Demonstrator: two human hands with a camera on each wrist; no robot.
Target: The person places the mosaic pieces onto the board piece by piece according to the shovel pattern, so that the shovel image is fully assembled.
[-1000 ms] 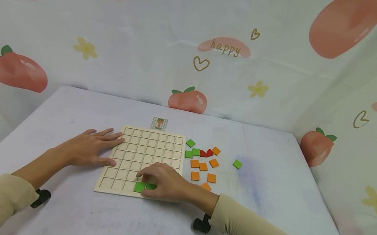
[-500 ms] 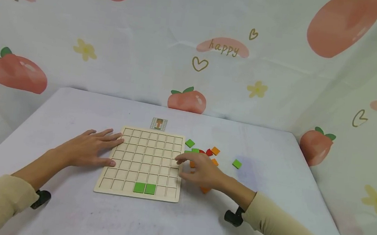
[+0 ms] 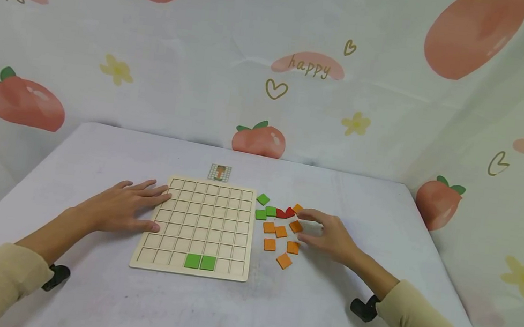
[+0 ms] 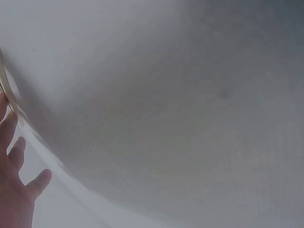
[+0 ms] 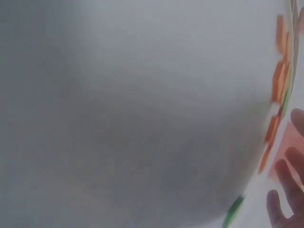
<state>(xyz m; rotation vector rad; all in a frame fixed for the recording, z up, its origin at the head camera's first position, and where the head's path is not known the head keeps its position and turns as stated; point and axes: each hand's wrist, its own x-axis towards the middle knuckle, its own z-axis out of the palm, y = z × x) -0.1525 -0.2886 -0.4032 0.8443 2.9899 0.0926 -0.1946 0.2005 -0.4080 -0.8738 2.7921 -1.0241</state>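
Observation:
A pale wooden grid board (image 3: 209,222) lies on the table, with two green square tiles (image 3: 200,262) side by side in its nearest row. My left hand (image 3: 128,207) rests with spread fingers over the board's left edge. To the right, my right hand (image 3: 331,238) hovers beside the loose tiles, thumb and index finger apart with nothing between them. Its fingertips are close to an orange tile (image 3: 296,226). One green tile (image 5: 233,211) shows beneath the fingers in the right wrist view; in the head view the hand covers it.
Several orange square tiles (image 3: 269,245) lie loose right of the board. Two red curved pieces (image 3: 290,213) and a few green tiles (image 3: 261,214) are behind them. A small card with a gridded picture (image 3: 219,172) lies past the board's far edge. A printed cloth backdrop (image 3: 204,70) rises behind the table.
My right hand has left the two green tiles in the nearest row and moved right, past the board's edge to the far side of the loose tiles. The left hand has stayed put.

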